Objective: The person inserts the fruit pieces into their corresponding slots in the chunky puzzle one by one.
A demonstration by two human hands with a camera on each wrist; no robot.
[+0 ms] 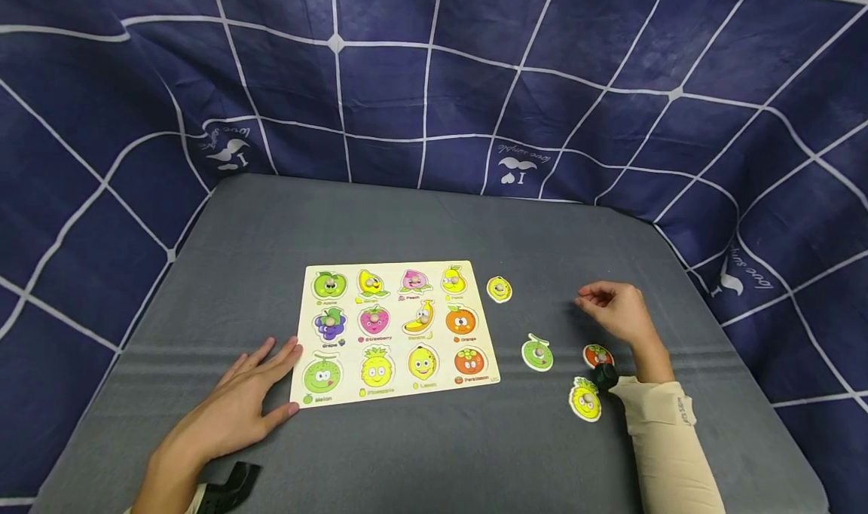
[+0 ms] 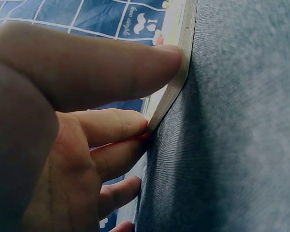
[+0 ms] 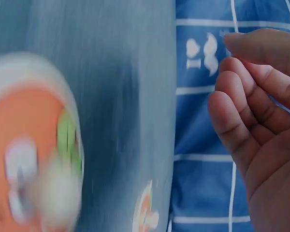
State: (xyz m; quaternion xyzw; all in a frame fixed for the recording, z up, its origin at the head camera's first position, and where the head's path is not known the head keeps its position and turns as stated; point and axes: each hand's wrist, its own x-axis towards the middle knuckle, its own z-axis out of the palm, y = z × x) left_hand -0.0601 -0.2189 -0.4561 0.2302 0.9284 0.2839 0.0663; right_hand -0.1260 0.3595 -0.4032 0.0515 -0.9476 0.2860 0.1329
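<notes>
A person works at a gray-covered bench (image 1: 407,224) with a wooden fruit puzzle board (image 1: 400,348) lying flat a little left of the middle. The left hand (image 1: 240,401) has its fingers spread apart, fingertips and thumb touching the board's left edge, the thumb close to its near left corner. The right hand (image 1: 615,310) is poised above the bench toward the right edge, its fingers loosely bent and gathered near the thumb, with nothing seen in its grasp; whether thumb and forefinger touch cannot be told.

Four loose pieces lie between the board and the bench's right edge. A lemon piece (image 1: 499,289) sits just beside the board's far right corner, and a melon piece (image 1: 538,353) rests nearer the bench's near edge, a little farther right. A persimmon piece (image 1: 597,354) lies beside the right wrist, partly hidden by a black wrist camera (image 1: 605,377), while a pineapple piece (image 1: 585,401) rests just on its near side.

On the board, fruit pieces with knobs fill the two farther rows, from apple to orange. A navy cloth (image 1: 380,77) with white grid lines hangs behind the bench's far edge.
</notes>
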